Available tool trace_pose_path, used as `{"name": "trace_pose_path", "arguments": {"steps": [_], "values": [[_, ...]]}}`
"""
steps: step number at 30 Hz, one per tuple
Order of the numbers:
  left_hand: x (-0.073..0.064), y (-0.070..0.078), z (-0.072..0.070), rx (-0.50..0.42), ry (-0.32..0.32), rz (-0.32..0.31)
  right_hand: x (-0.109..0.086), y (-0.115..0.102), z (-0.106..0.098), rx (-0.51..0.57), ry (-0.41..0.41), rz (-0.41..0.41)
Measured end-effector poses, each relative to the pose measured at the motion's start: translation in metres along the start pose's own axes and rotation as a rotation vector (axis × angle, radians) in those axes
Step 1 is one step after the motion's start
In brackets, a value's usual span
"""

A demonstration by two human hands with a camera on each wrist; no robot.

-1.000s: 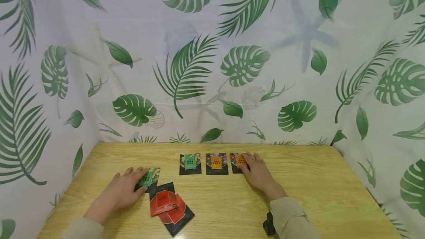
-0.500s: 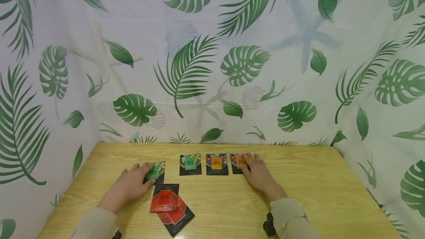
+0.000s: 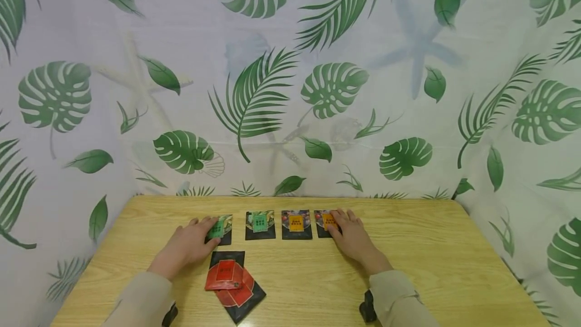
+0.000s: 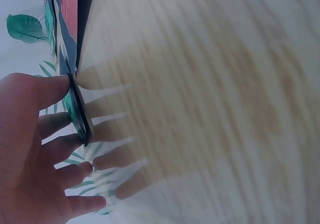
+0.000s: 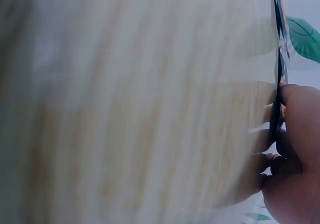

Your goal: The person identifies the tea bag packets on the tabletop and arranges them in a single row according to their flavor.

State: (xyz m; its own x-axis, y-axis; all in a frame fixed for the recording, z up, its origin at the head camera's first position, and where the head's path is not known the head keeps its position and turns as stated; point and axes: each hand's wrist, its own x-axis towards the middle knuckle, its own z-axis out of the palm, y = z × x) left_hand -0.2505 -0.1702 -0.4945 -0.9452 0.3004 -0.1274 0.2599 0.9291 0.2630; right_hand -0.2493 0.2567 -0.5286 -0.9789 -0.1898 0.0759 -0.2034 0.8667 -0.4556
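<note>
In the head view my left hand (image 3: pixel 190 242) lies over the left part of a green-labelled sachet (image 3: pixel 225 227), fingers on its face and thumb at its lower edge. The left wrist view shows the thumb and fingers (image 4: pixel 52 126) of that hand touching the thin sachet, flat on the table. My right hand (image 3: pixel 356 238) rests on the right side of an orange-labelled sachet (image 3: pixel 321 231), partly covering it. Between the hands, another green-labelled sachet (image 3: pixel 260 232) and an orange-labelled sachet (image 3: pixel 296 234) lie flat in the same row.
Two red-and-black sachets, an upper one (image 3: pixel 225 258) overlapping a lower one (image 3: pixel 249 308), lie nearer me at the left. The wooden table (image 3: pixel 313 286) meets a leaf-patterned cloth (image 3: pixel 281 175) at its back edge. Black wrist gear (image 3: pixel 368 308) shows by the right sleeve.
My left hand has slid the green-labelled sachet right and away from me, lining it up with the row. The upper red sachet turned a little straighter. My right hand stayed in place.
</note>
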Motion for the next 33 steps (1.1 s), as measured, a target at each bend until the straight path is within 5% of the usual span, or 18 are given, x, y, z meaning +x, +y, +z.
{"name": "trace_pose_path", "arguments": {"steps": [18, 33], "values": [[0.015, 0.009, 0.000, 0.008, -0.016, -0.006, 0.002, -0.001, -0.007, -0.010, -0.062, 0.008], [0.021, 0.017, 0.004, 0.003, -0.008, 0.006, 0.005, 0.012, 0.005, -0.002, 0.007, -0.040]]}}
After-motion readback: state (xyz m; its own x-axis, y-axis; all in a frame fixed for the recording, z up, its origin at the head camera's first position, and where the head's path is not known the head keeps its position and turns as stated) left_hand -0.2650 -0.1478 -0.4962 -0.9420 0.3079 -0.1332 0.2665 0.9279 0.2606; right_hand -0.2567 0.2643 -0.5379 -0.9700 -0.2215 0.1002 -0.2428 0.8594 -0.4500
